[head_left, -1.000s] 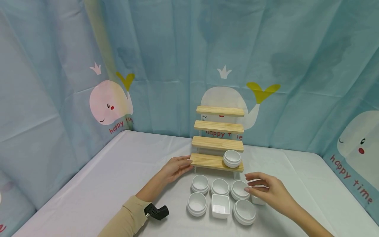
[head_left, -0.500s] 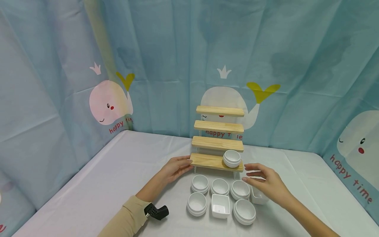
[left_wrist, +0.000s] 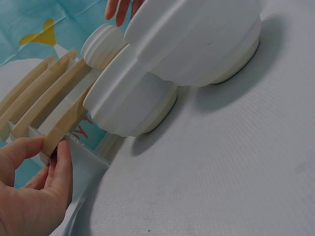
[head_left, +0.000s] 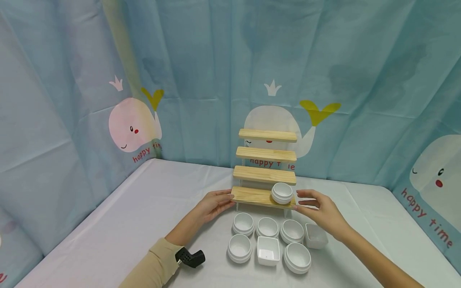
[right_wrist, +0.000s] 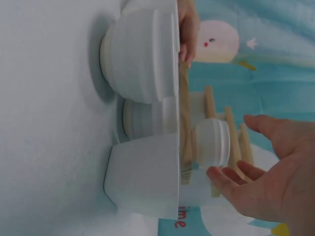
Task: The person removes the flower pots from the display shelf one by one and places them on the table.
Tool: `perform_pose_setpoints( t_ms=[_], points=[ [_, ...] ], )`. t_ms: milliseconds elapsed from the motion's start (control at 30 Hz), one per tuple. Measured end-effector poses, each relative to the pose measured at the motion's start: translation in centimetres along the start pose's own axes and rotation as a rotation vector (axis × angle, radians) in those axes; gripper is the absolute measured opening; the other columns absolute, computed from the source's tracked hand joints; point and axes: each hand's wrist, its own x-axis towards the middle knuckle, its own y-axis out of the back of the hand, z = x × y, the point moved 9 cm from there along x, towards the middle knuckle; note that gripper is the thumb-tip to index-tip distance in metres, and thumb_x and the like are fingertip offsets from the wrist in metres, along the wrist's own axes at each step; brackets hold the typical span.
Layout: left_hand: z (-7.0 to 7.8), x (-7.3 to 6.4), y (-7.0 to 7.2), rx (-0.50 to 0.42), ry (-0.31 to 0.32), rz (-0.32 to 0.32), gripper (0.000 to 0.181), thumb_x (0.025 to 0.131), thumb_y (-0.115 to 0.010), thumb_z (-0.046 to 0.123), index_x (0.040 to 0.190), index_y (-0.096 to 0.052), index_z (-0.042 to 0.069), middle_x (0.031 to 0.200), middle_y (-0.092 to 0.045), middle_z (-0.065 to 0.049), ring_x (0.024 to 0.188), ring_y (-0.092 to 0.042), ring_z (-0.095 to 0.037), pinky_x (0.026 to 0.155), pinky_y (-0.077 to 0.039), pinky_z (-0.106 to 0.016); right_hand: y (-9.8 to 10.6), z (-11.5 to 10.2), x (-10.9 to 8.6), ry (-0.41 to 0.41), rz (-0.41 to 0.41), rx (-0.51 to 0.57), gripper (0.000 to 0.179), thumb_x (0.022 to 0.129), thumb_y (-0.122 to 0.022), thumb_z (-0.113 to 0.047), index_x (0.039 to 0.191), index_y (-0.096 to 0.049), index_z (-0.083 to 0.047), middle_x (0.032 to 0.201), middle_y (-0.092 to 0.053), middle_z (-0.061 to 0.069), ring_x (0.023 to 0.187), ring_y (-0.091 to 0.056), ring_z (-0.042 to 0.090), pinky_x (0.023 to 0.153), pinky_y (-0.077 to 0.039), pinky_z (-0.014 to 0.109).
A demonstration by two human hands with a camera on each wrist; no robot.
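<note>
A four-tier wooden display stand has pale boards (head_left: pixel 264 175) on clear supports. My left hand (head_left: pixel 215 205) pinches the left end of its lowest board (head_left: pixel 248 195), thumb above and fingers below in the left wrist view. One round white bowl (head_left: pixel 282 193) sits on the right part of that board. Beside the board's right end is my right hand (head_left: pixel 325 212), thumb and fingers spread apart and holding nothing. In the right wrist view its fingertips (right_wrist: pixel 221 179) are close to the bowl on the board.
In front of the stand, several round white bowls (head_left: pixel 239 248) stand in two rows on the white tablecloth (head_left: pixel 165 188). Among them are a square white bowl (head_left: pixel 268 251) and another square bowl (head_left: pixel 316 236) at the right. A blue whale-print curtain (head_left: pixel 201 80) hangs behind.
My right hand has moved away from over the bowls, up and forward to the right end of the lowest board, uncovering the right square bowl. The left hand and the stand have stayed put.
</note>
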Motion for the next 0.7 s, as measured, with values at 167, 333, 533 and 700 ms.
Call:
perform_pose_setpoints(
  t_ms=[167,333,533,700],
  points=[
    [0.0,0.0,0.0,-0.004,0.001,-0.004,0.052,0.106,-0.055,-0.006,0.152,-0.037,-0.020,0.147,-0.051,-0.036,0.109,-0.070,-0.019,0.099,-0.061,-0.026,-0.1,0.1,0.6,-0.019,-0.014,0.003,0.057,0.099,-0.077,-0.017,0.145,-0.055,0.007,0.144,-0.058,0.031,0.125,-0.065,0.045,0.093,-0.066,0.040],
    [0.0,0.0,0.0,-0.003,0.002,0.002,0.052,0.106,-0.055,-0.006,0.152,-0.037,-0.020,0.146,-0.052,-0.036,0.107,-0.070,-0.018,0.098,-0.062,-0.025,-0.2,0.0,1.2,-0.036,-0.027,0.009,0.058,0.099,-0.077,-0.019,0.145,-0.054,0.008,0.145,-0.057,0.030,0.127,-0.063,0.045,0.096,-0.065,0.041],
    [0.0,0.0,0.1,0.002,0.005,0.009,0.052,0.106,-0.056,-0.005,0.152,-0.037,-0.020,0.146,-0.053,-0.035,0.108,-0.070,-0.018,0.099,-0.062,-0.025,-0.3,0.1,2.0,-0.051,-0.040,0.013,0.060,0.099,-0.077,-0.021,0.146,-0.052,0.008,0.146,-0.057,0.030,0.128,-0.062,0.046,0.097,-0.065,0.040],
    [0.0,0.0,0.0,0.003,0.003,0.004,0.053,0.105,-0.055,-0.005,0.152,-0.036,-0.020,0.146,-0.052,-0.036,0.108,-0.070,-0.018,0.099,-0.061,-0.026,-0.4,0.2,2.6,-0.070,-0.061,-0.005,0.062,0.101,-0.075,-0.022,0.148,-0.050,0.008,0.148,-0.054,0.031,0.130,-0.060,0.047,0.099,-0.063,0.048]
  ],
)
